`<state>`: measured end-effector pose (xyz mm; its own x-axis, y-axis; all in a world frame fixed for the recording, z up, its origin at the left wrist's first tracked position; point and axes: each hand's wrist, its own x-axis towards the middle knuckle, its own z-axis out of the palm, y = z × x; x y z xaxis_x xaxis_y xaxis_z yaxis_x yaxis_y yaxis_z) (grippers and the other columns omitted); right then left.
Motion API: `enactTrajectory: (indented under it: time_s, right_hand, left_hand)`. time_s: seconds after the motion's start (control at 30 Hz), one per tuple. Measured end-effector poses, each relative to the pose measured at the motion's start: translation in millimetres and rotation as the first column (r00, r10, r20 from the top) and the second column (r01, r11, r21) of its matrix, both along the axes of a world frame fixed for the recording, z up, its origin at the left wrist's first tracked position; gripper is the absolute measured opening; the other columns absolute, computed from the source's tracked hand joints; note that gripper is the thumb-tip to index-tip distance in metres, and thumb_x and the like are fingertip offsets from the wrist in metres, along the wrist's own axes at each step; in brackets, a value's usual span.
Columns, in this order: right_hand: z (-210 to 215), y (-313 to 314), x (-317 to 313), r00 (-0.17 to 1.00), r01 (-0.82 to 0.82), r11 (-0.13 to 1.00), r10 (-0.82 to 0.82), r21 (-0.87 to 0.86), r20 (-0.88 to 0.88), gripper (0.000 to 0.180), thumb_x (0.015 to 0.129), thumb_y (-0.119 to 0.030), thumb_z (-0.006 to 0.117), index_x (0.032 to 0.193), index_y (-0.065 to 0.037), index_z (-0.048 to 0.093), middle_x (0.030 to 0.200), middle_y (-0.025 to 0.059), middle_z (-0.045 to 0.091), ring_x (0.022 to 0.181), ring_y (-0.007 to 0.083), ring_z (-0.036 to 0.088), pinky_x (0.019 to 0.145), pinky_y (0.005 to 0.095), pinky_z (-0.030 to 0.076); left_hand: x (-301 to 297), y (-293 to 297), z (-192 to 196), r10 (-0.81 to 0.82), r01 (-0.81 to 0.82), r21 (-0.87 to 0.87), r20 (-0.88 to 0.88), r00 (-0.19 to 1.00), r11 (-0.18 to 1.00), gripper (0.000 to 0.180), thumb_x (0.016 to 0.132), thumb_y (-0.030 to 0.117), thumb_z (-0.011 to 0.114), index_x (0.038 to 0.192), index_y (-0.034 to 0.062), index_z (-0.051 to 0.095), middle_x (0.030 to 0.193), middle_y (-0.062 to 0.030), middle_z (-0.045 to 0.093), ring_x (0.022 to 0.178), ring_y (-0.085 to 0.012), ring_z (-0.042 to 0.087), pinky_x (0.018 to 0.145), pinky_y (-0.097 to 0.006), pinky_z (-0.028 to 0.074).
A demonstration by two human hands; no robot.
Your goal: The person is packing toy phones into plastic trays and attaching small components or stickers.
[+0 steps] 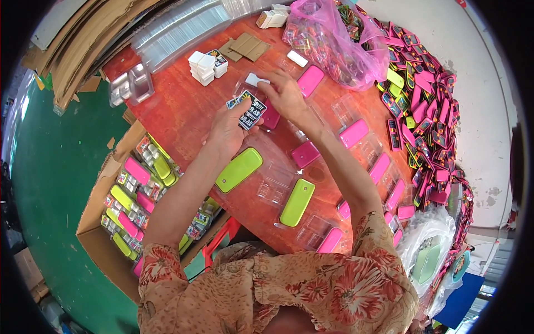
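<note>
My left hand (227,127) grips a small stack of black printed cards (251,113) with white lettering, the thumb lying across its top. Just beyond it, my right hand (286,96) has its fingertips curled at a white card (255,79) over a clear plastic tray. Below my hands a dark pink case (271,115) sits partly hidden in that tray. Closer to me are a lime green case (239,170) and a second green case (297,202), each beside clear moulded compartments. Another dark pink case (305,154) lies under my right forearm.
White card stacks (202,68) stand at the back, near cardboard pieces (245,47). A pink plastic bag (336,47) of small packets and a heap of pink and black cases (423,106) fill the right. A carton (92,234) of packed trays stands below left. Nested clear trays (181,34) line the far edge.
</note>
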<state>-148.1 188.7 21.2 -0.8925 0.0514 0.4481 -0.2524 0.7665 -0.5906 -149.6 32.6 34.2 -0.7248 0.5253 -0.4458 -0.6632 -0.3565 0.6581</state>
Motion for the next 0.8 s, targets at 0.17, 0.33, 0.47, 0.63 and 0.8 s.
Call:
enactTrajectory:
  time_s: [0.17, 0.33, 0.47, 0.63, 0.8]
  right_hand:
    - [19, -13, 43, 0.842, 0.039, 0.567, 0.425, -0.823, 0.333, 0.015, 0.078, -0.009, 0.053, 0.091, -0.002, 0.055, 0.073, -0.0012, 0.055, 0.062, 0.0052, 0.049, 0.056, 0.019, 0.04]
    - [16, 29, 80, 0.919, 0.134, 0.785, 0.13, -0.605, 0.373, 0.011, 0.078, -0.009, 0.054, 0.087, -0.005, 0.058, 0.069, -0.0036, 0.054, 0.06, 0.0035, 0.046, 0.051, 0.0189, 0.038]
    - [10, 102, 98, 0.946, 0.323, 0.931, -0.324, 0.17, -0.025, 0.012, 0.077, -0.009, 0.051, 0.087, -0.004, 0.056, 0.072, 0.0075, 0.057, 0.065, 0.0198, 0.054, 0.056, 0.0293, 0.044]
    - [0, 140, 103, 0.821, 0.474, 0.659, -0.571, 0.584, -0.023, 0.015, 0.074, -0.015, 0.051, 0.086, -0.008, 0.055, 0.074, 0.011, 0.054, 0.073, 0.0283, 0.054, 0.059, 0.0373, 0.044]
    - [-15, 139, 102, 0.882, 0.379, 0.694, -0.47, 0.612, -0.012, 0.013, 0.074, -0.014, 0.051, 0.083, -0.006, 0.057, 0.077, 0.0112, 0.055, 0.073, 0.0299, 0.054, 0.06, 0.0378, 0.044]
  left_hand:
    - [8, 16, -5, -0.019, 0.017, -0.061, -0.033, 0.999, 0.998, 0.027, 0.075, 0.025, 0.058, 0.087, 0.0029, 0.051, 0.069, -0.0067, 0.057, 0.05, -0.0146, 0.055, 0.04, -0.022, 0.043]
    - [28, 34, -8, -0.102, 0.102, -0.053, -0.006, 0.995, 0.993, 0.026, 0.076, 0.024, 0.057, 0.091, 0.0053, 0.049, 0.07, -0.0056, 0.055, 0.055, -0.0173, 0.056, 0.044, -0.026, 0.045]
    - [33, 40, -6, -0.185, 0.177, 0.112, 0.07, 0.98, 0.978, 0.022, 0.079, 0.016, 0.052, 0.097, 0.0038, 0.046, 0.08, -0.0088, 0.055, 0.069, -0.0216, 0.057, 0.058, -0.033, 0.048]
    - [40, 53, -1, -0.268, 0.258, 0.178, 0.029, 0.963, 0.95, 0.019, 0.079, 0.01, 0.05, 0.096, 0.0008, 0.047, 0.088, -0.0126, 0.054, 0.08, -0.0236, 0.056, 0.068, -0.035, 0.048]
    - [43, 58, 3, -0.25, 0.247, 0.069, 0.035, 0.968, 0.967, 0.019, 0.078, 0.016, 0.054, 0.093, 0.0043, 0.051, 0.082, -0.0095, 0.058, 0.071, -0.0202, 0.058, 0.057, -0.028, 0.049]
